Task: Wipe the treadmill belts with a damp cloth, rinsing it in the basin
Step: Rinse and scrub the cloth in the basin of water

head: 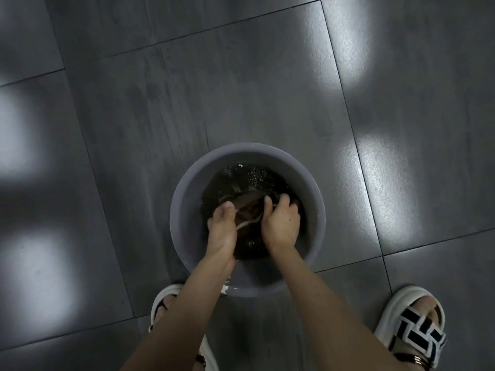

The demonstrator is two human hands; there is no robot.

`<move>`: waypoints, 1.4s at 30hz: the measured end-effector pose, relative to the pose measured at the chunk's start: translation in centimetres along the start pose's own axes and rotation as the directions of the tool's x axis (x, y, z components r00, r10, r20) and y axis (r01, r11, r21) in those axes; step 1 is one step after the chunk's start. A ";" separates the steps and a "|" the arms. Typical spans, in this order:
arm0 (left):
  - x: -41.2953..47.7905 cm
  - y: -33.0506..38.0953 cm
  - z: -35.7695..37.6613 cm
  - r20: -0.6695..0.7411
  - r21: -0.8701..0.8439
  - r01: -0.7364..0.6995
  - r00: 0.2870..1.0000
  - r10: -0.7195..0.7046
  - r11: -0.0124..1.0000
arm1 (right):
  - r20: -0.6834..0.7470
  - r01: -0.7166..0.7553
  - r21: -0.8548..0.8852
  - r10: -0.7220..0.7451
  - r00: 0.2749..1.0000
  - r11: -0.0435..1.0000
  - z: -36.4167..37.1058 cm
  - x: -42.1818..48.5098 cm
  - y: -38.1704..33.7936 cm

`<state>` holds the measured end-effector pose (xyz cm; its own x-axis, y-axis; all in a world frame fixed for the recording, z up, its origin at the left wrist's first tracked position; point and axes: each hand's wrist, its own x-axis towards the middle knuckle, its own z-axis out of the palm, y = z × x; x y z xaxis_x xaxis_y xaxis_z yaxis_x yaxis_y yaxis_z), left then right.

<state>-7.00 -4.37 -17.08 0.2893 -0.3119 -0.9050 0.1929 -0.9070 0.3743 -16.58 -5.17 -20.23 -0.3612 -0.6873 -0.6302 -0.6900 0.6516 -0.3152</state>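
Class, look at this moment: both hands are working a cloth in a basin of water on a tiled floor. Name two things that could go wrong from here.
1. Lifting the cloth unwrung could drip water onto the glossy tiles, making a likely slip hazard beside the sandals.
2. The water already looks dark, so the left hand and right hand may be rinsing dirt back into the cloth.

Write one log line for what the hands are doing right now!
step: rinsing | left hand: holding cloth | right hand: holding cloth | place: in basin water | treadmill: not in view
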 end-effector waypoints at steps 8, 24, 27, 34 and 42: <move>1.6 0.9 -1.0 0.036 0.154 0.080 0.996 -0.086 0.985 | 0.252 0.382 -0.406 -0.300 0.920 0.830 0.5 -0.2 1.8; -1.7 3.8 -0.8 0.041 -0.160 0.112 0.993 -0.107 0.981 | 0.292 0.121 0.445 -0.271 0.917 0.887 -3.4 -7.3 -3.0; -2.4 4.0 0.4 0.000 -0.175 0.038 0.999 -0.039 0.984 | 0.229 0.028 0.333 -0.110 0.967 0.942 -2.7 -5.6 -2.8; -3.4 3.1 1.1 -0.002 -0.087 -0.030 1.000 0.030 0.996 | 0.520 -0.522 0.717 0.144 0.842 0.461 -2.4 -4.3 -1.8; -6.4 3.3 0.0 0.098 -0.206 -0.104 0.987 0.126 0.973 | 0.603 -0.603 0.769 0.072 0.795 0.213 -3.4 -7.1 -3.0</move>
<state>-8.25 -5.37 -10.03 0.2176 -0.4501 -0.8661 0.3505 -0.7921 0.4997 -14.13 -3.34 -12.42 0.0415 -0.3058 -0.9512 0.5527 0.8001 -0.2331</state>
